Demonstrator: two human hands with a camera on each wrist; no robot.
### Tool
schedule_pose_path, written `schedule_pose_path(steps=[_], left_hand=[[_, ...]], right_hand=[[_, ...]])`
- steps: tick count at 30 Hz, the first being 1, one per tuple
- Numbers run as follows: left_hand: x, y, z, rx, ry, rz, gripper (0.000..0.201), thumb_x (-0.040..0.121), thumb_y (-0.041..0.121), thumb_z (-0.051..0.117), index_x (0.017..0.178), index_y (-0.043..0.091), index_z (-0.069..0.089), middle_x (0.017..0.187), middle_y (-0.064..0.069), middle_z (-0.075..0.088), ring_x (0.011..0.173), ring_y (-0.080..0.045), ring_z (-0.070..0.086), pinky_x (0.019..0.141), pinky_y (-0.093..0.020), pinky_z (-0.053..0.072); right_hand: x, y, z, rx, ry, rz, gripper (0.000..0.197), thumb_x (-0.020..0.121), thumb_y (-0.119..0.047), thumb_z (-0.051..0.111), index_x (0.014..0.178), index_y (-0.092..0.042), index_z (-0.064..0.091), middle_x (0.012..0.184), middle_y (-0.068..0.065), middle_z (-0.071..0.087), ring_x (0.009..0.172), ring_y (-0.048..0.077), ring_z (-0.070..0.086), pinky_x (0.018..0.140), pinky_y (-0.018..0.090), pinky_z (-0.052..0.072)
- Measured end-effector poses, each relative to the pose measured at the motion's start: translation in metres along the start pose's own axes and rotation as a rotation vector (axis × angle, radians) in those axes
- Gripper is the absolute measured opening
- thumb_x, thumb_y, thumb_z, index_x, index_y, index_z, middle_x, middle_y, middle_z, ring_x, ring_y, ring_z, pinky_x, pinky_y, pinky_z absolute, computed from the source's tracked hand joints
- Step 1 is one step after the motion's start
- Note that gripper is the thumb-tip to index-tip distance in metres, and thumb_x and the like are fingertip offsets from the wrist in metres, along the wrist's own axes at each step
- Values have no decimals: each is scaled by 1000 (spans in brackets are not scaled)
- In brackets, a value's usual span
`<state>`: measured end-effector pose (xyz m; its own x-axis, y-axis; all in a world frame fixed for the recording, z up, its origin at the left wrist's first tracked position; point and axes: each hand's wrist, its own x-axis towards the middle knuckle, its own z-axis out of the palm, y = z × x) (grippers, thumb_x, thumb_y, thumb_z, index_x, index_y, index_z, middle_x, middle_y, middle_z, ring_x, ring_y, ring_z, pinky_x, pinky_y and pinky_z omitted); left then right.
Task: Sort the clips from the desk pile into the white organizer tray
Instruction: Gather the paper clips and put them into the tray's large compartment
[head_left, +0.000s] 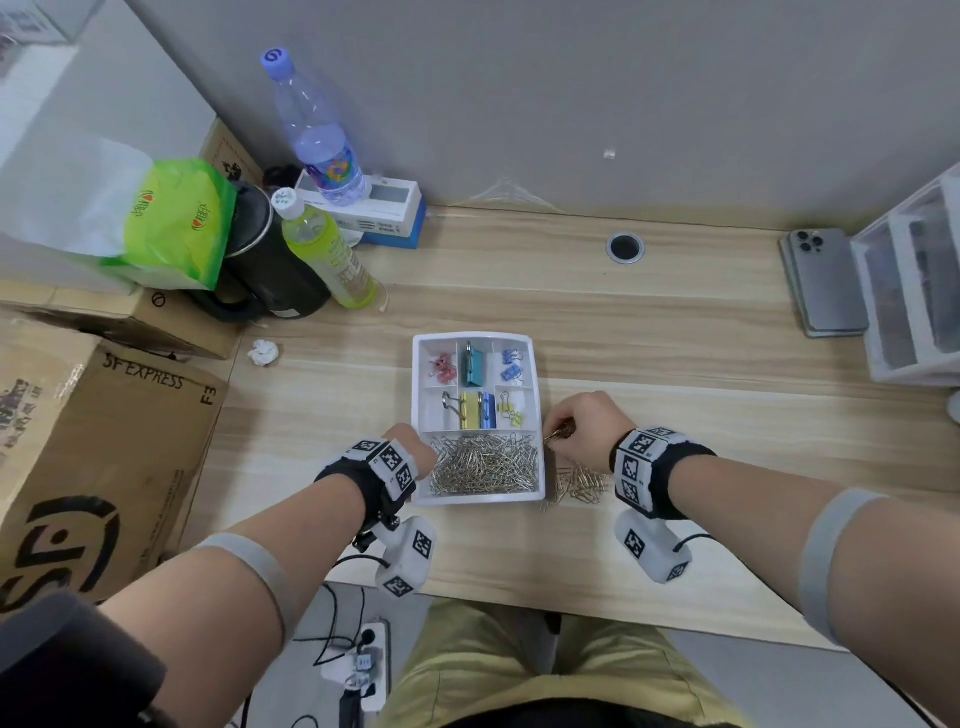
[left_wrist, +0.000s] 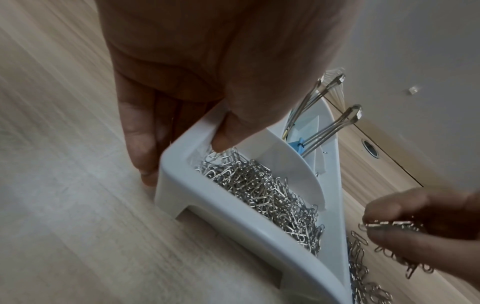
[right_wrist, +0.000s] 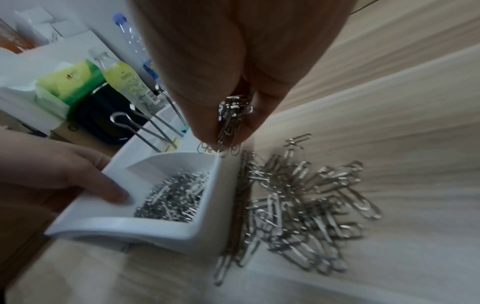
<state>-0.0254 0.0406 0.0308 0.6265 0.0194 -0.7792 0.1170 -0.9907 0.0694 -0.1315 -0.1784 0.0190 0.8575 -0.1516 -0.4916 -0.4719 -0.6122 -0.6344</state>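
Note:
The white organizer tray (head_left: 538, 374) sits mid-desk. Its back compartments hold coloured binder clips (head_left: 471, 364), and its front compartment holds silver paper clips (head_left: 485, 462). My left hand (head_left: 415, 447) grips the tray's front left corner. In the left wrist view its thumb (left_wrist: 233, 127) hooks over the rim (left_wrist: 233, 205), with the fingers outside the wall. A loose paper clip pile (head_left: 579, 486) lies on the desk against the tray's right side. My right hand (right_wrist: 226, 139) pinches a bunch of paper clips (right_wrist: 231, 123) above the tray's right wall (right_wrist: 226, 185), just over the pile (right_wrist: 306, 201).
Bottles (head_left: 327, 249), a black kettle (head_left: 270, 270) and cardboard boxes (head_left: 93, 467) crowd the left. A crumpled paper (head_left: 264, 352) lies left of the tray. A phone (head_left: 823, 283) and a white drawer unit (head_left: 914, 280) stand at the far right. A cable hole (head_left: 625, 247) sits at the back.

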Motion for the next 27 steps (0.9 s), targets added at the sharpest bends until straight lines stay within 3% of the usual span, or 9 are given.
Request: schedule_pose_path(steps=[4,6,7,10,15,19,21,24,27], left_hand=[[1,-2,-1,1,-22,3,32,90,7,49,59,10,39,60,-6,46,73,-29,55,75,-36,54],[3,-2,0,-16,-52,-6,31,91,7,47,61,9,39,58,-8,45,68,-28,54,60,-34,48],[4,-3,0,-29,-66,-11,30,91,7,47,62,9,39,57,-9,45,68,-29,55,59,-32,46],[7,-5,0,-49,-63,-7,27,90,9,49,65,7,41,61,-10,47,73,-31,57,68,-34,49],[7,-10,-3,-62,-41,-6,26,89,8,50,65,8,43,63,-10,49,67,-30,59,67,-34,53],[7,-14,-6,-41,-22,-4,29,89,9,52,62,10,41,65,-8,51,71,-32,59,76,-40,60],[6,-16,-8,-34,-15,-17,30,89,9,53,61,11,40,65,-7,49,75,-32,58,80,-41,59],[4,-19,-10,-27,-7,-19,30,89,10,53,62,10,40,72,-10,55,82,-36,64,82,-42,59],[7,-23,-11,-40,-24,-27,25,89,8,52,65,8,44,93,-18,66,95,-37,69,80,-42,60]], right_hand=[[2,-31,11,9,-43,-75,14,80,-5,70,87,-15,77,85,-8,66,74,1,59,65,3,39],[1,-44,26,-15,-62,-116,14,82,-9,69,90,-18,76,90,-9,69,78,1,59,69,6,42],[1,-48,34,-39,-76,-135,14,83,-11,69,91,-19,76,94,-8,70,80,3,59,72,10,44],[-3,-52,51,-45,-164,-181,18,84,-13,67,100,-18,75,104,-3,70,84,7,59,85,24,53],[-8,-47,46,-13,-141,-185,29,86,-13,59,111,-22,71,115,-3,69,102,13,64,95,30,51],[-6,-36,20,-34,-33,-167,33,84,-17,65,115,-24,66,98,-17,60,87,4,61,84,27,55],[-3,-22,5,-139,-22,-148,50,78,-25,73,125,-25,57,106,-15,52,95,8,57,86,26,52],[-2,14,-13,-387,-102,-1,103,56,-38,88,142,-22,34,133,-1,37,120,19,43,99,34,47],[-10,44,-16,-565,-196,73,122,40,-40,92,141,-20,26,128,2,30,119,21,36,98,36,48]])
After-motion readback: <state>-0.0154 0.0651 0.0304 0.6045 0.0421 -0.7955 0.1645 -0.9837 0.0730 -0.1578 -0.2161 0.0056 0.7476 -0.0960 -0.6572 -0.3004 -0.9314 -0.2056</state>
